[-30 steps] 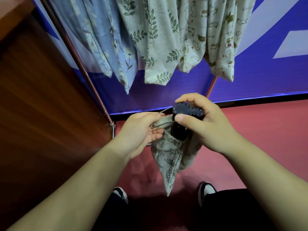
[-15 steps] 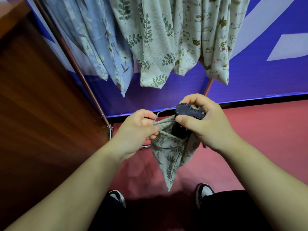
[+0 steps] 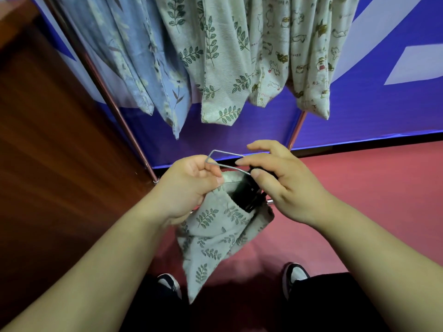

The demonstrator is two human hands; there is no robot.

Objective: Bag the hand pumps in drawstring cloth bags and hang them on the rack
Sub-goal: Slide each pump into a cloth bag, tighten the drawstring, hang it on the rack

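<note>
Left hand (image 3: 189, 185): pinching the drawstring loop (image 3: 226, 152) at the leaf-print bag (image 3: 211, 236) mouth
Right hand (image 3: 285, 188): fingers spread, thumb on the black hand pump (image 3: 247, 195)
Depth: half in

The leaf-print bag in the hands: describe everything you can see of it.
The bag is pale grey-green woven-looking cloth printed with dark green leaf sprigs. It hangs limp and creased above the red floor, tapering to a bottom corner. Its mouth is open, with a black pump standing partly inside, its top out. A thin grey cord loops out of the mouth. The left hand grips the mouth edge and the cord; the right hand touches the pump's top.
</note>
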